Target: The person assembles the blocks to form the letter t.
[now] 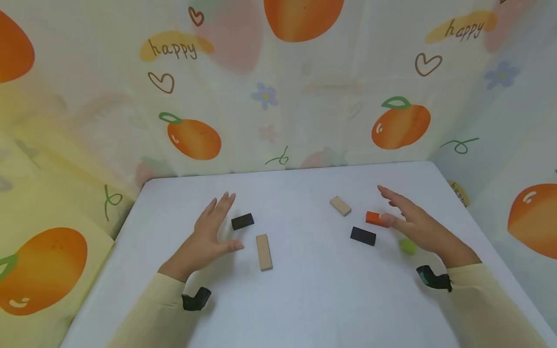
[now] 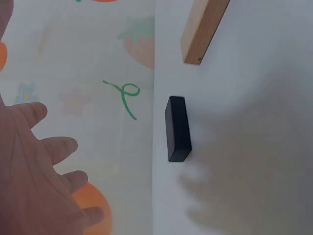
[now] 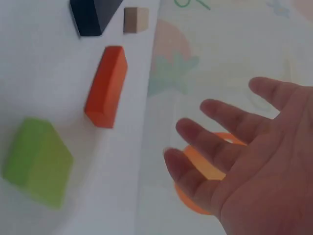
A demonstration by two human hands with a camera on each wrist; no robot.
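Observation:
My left hand (image 1: 212, 237) hovers over the left of the white table with fingers stretched and nothing in them. Nearest to it lies a black block (image 1: 242, 221), also in the left wrist view (image 2: 178, 128). A long plain wooden block (image 1: 263, 252) lies to the right of the thumb. On the other side my right hand (image 1: 415, 227) is held above the table, fingers spread, holding nothing. In the head view its thumb overlaps an orange block (image 1: 375, 219). A green block (image 1: 408, 246) sits below that hand, partly covered by it. Left of these are another black block (image 1: 363, 236) and a short wooden block (image 1: 340, 206).
The white tabletop (image 1: 304, 299) meets a fruit-patterned cloth (image 1: 313, 116) along its back edge. More of this cloth hangs at the left and right sides. Dark bands (image 1: 197, 299) sit at both wrists over the sleeves.

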